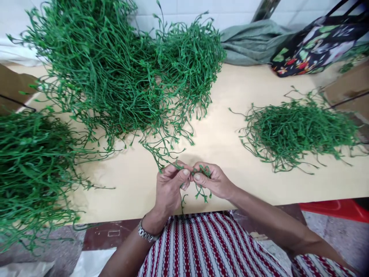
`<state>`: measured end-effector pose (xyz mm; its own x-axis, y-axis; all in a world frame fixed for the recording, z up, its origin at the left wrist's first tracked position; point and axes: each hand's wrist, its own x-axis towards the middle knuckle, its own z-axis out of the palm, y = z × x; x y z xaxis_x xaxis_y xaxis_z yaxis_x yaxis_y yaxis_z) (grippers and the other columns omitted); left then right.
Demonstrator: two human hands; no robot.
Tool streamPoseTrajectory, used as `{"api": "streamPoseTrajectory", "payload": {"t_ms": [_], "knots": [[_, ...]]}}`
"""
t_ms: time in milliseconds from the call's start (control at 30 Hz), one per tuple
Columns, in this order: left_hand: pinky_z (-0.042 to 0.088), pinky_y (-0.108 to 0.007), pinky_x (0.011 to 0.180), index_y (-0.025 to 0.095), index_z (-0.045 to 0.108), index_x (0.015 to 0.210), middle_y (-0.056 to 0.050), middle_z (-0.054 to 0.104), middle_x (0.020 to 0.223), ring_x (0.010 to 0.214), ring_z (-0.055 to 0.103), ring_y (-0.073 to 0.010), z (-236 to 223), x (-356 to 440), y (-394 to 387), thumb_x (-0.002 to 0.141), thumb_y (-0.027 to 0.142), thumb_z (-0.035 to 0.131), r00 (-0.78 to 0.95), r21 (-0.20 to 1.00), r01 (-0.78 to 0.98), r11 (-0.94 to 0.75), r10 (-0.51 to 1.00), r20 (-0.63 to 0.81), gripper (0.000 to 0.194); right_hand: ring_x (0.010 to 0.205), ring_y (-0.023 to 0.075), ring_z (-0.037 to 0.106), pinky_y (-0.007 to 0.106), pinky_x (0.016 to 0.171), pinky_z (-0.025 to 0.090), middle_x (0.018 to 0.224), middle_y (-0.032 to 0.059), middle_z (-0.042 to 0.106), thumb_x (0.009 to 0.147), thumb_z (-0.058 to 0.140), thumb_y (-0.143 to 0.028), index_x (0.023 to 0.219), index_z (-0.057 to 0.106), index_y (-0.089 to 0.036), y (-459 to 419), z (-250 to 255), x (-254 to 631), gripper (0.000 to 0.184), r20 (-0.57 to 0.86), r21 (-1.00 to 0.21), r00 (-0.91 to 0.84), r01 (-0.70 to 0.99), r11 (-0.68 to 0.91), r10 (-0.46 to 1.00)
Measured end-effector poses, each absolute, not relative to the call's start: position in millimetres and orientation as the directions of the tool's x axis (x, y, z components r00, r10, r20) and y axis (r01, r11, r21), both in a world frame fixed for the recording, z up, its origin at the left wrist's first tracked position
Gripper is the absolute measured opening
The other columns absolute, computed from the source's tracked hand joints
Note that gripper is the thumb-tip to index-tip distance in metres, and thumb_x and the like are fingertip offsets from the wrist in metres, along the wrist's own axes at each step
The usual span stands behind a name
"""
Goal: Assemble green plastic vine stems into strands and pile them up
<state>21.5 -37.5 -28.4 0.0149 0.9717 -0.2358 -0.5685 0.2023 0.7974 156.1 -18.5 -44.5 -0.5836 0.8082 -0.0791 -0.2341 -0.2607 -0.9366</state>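
My left hand (pixel 173 182) and my right hand (pixel 215 180) meet at the front edge of the table, fingertips nearly touching. Thumb and fingers of each are pinched on thin green artificial-looking plant stems (pixel 204 192) with small forked tips. Some stems hang below the right fingers, and one dangles under the left hand. Exactly how the stems join between the fingertips is hidden. Just beyond the left hand, loose stems (pixel 161 152) trail from a large heap of the same green stems (pixel 115 77).
A second heap (pixel 29 161) covers the table's left side; a smaller pile (pixel 296 130) lies at the right. Behind are a grey-green cloth (pixel 253 42) and a floral bag (pixel 314 46). Cardboard boxes (pixel 348 84) stand at both sides. A red plastic object (pixel 334 209) sits below the table edge.
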Motion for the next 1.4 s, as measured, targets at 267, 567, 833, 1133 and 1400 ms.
{"api": "streamPoseTrajectory", "payload": {"t_ms": [267,567,833,1133,1400], "knots": [[0.031,-0.016,0.039,0.013,0.062,0.064,0.003,0.052,0.057,0.042,0.040,-0.0021,-28.2,26.0,-37.1,0.068,0.021,0.069,-0.007,0.808,-0.557,0.192,0.972,-0.237,0.011,0.061,0.0099,0.059,0.025,0.066,0.050,0.066,0.0016,0.064,0.081,0.059,-0.035,0.076,0.051,-0.016,-22.2,-41.6,153.7,0.021,-0.034,-0.966,-0.535,-0.200,-0.165,0.844],[0.030,-0.015,0.035,0.013,0.054,0.065,0.005,0.050,0.055,0.035,0.036,-0.0017,-24.7,29.1,-40.6,0.066,0.027,0.070,0.123,0.725,-0.596,0.345,0.932,-0.342,0.021,0.069,0.0132,0.065,0.025,0.064,0.053,0.074,0.0059,0.068,0.087,0.049,-0.026,0.075,0.055,-0.014,-14.9,-38.3,163.7,0.017,0.137,-0.980,-0.670,-0.198,0.003,0.729],[0.027,-0.018,0.038,0.013,0.054,0.065,0.005,0.043,0.049,0.036,0.034,-0.0034,-25.5,7.5,-32.5,0.072,0.030,0.064,0.260,0.823,-0.422,0.379,0.921,-0.291,0.021,0.066,0.0106,0.055,0.025,0.064,0.047,0.070,0.0033,0.057,0.090,0.043,-0.035,0.079,0.056,-0.014,-8.7,-30.3,170.6,0.027,0.177,-0.973,-0.713,-0.025,0.227,0.679],[0.018,-0.023,0.045,0.012,0.050,0.063,0.003,0.036,0.057,0.048,0.028,-0.0057,-19.3,-14.1,-27.2,0.077,0.046,0.054,0.525,0.943,-0.102,0.317,0.822,-0.220,0.037,0.063,0.0104,0.053,0.024,0.058,0.043,0.079,0.0040,0.056,0.092,0.040,-0.031,0.084,0.053,-0.018,-3.0,-10.1,211.2,0.020,0.153,-0.972,-0.425,0.101,0.215,0.892],[0.016,-0.026,0.048,0.017,0.036,0.056,0.004,0.027,0.054,0.051,0.022,-0.0088,-10.0,-15.8,-19.3,0.082,0.048,0.045,0.582,0.967,0.022,0.252,0.783,-0.218,0.042,0.051,0.0095,0.040,0.023,0.048,0.033,0.061,-0.0018,0.046,0.084,0.053,-0.032,0.094,0.058,-0.021,-0.7,18.3,212.8,0.016,0.370,-0.848,-0.085,0.375,0.374,0.925]]}}
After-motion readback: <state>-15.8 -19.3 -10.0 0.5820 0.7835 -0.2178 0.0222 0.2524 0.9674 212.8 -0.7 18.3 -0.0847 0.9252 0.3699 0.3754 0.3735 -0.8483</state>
